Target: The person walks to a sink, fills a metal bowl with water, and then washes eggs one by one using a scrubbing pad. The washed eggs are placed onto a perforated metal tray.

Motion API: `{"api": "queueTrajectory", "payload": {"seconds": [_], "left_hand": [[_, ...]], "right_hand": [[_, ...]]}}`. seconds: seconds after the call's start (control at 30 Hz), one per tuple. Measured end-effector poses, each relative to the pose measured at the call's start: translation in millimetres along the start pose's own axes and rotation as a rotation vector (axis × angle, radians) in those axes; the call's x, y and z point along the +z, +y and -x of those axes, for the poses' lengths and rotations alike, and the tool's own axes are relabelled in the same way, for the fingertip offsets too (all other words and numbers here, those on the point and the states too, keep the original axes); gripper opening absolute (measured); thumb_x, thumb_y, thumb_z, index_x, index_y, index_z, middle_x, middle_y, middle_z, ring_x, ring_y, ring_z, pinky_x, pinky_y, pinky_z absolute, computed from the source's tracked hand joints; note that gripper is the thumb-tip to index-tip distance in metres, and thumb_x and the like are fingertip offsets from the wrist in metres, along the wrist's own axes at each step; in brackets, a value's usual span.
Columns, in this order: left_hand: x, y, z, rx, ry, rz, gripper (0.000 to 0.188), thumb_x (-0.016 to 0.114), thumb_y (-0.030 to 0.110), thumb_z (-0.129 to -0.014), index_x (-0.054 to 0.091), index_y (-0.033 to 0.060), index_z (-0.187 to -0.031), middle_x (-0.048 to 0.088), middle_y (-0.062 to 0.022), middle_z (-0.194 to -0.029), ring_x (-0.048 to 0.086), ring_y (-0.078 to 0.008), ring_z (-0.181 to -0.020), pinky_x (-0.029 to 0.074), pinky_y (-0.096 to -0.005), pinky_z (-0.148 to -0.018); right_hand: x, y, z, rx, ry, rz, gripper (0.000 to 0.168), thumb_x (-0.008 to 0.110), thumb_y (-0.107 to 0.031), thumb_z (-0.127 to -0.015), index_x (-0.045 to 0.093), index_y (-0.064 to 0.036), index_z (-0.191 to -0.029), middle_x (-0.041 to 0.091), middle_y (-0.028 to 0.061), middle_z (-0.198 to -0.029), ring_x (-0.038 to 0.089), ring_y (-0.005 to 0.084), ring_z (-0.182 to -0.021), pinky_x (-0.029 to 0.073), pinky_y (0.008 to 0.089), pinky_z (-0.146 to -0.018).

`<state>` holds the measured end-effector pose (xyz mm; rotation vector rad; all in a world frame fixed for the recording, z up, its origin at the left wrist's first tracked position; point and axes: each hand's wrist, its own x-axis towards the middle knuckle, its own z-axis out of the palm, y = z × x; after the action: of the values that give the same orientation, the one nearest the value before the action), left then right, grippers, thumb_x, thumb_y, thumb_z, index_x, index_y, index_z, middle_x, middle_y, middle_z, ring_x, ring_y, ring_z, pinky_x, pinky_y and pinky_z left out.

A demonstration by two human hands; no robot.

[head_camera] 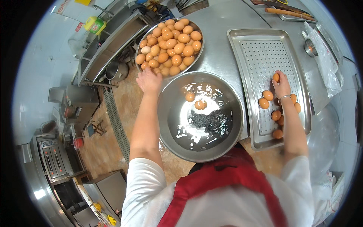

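At the near-left rim of a steel bowl heaped with brown eggs (pixel 171 43) is my left hand (pixel 148 80), its fingertips among the lowest eggs; whether it grips one is hidden. My right hand (pixel 281 84) has its thumb and fingers around a brown egg (pixel 276 77) over the perforated steel tray (pixel 262 59). Several more eggs lie on the tray nearer me, some partly behind my right wrist. Between my arms stands a large steel basin (pixel 239 113) of water, holding a few eggs (pixel 190 97) and a dark scouring-pad-like mass (pixel 210 120).
Wooden-handled tools (pixel 289 13) lie at the back right. A small metal cup (pixel 310 47) and clear plastic bags (pixel 326 63) are right of the tray. A steel pot (pixel 117 71) stands low at left, near a floor drain grate (pixel 116 122).
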<state>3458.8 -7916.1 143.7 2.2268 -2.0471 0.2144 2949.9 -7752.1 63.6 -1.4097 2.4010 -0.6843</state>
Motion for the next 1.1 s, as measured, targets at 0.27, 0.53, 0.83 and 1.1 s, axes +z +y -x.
{"api": "queueTrajectory", "payload": {"seconds": [0.27, 0.53, 0.83, 1.1], "left_hand": [[9.7, 13.5, -29.0, -0.187, -0.189, -0.106, 0.061, 0.066, 0.04, -0.078, 0.044, 0.0017, -0.12, 0.066, -0.0137, -0.112, 0.055, -0.0294, -0.114, 0.037, -0.0414, -0.095], [-14.7, -11.5, 17.8, -0.122, -0.079, 0.893, 0.044, 0.059, 0.015, -0.082, 0.048, 0.0053, -0.124, 0.061, -0.0109, -0.115, 0.055, -0.0256, -0.114, 0.045, -0.0393, -0.095], [-11.6, -7.2, 143.0, -0.548, -0.856, 2.364, 0.052, 0.054, -0.006, -0.077, 0.049, 0.0036, -0.128, 0.055, -0.0155, -0.122, 0.056, -0.0274, -0.112, 0.049, -0.0361, -0.095], [54.0, -16.2, 152.4, -0.733, -0.954, 1.697, 0.016, 0.064, 0.018, -0.088, 0.055, 0.0113, -0.101, 0.058, -0.0043, -0.082, 0.055, -0.0143, -0.066, 0.037, -0.0209, -0.045]], "right_hand": [[4.2, 17.4, 3.3, -0.06, 0.053, 0.057, 0.05, 0.065, -0.015, -0.084, 0.047, -0.019, -0.131, 0.053, 0.0132, -0.12, 0.054, 0.0339, -0.111, 0.045, 0.0408, -0.094], [-17.4, -46.2, 38.1, -0.371, 0.313, -0.105, 0.059, 0.063, -0.013, -0.084, 0.04, -0.006, -0.138, 0.045, 0.0174, -0.138, 0.041, 0.0366, -0.127, 0.033, 0.0437, -0.108], [12.2, -189.4, 127.4, -0.707, 0.026, -0.514, 0.029, 0.064, 0.002, -0.076, 0.061, -0.008, -0.104, 0.061, 0.0105, -0.107, 0.059, 0.03, -0.101, 0.05, 0.0381, -0.085], [108.0, -231.4, 132.3, -0.625, -0.472, -0.107, 0.041, 0.065, -0.011, -0.078, 0.055, -0.01, -0.118, 0.051, 0.0108, -0.12, 0.051, 0.029, -0.113, 0.048, 0.0384, -0.094]]}}
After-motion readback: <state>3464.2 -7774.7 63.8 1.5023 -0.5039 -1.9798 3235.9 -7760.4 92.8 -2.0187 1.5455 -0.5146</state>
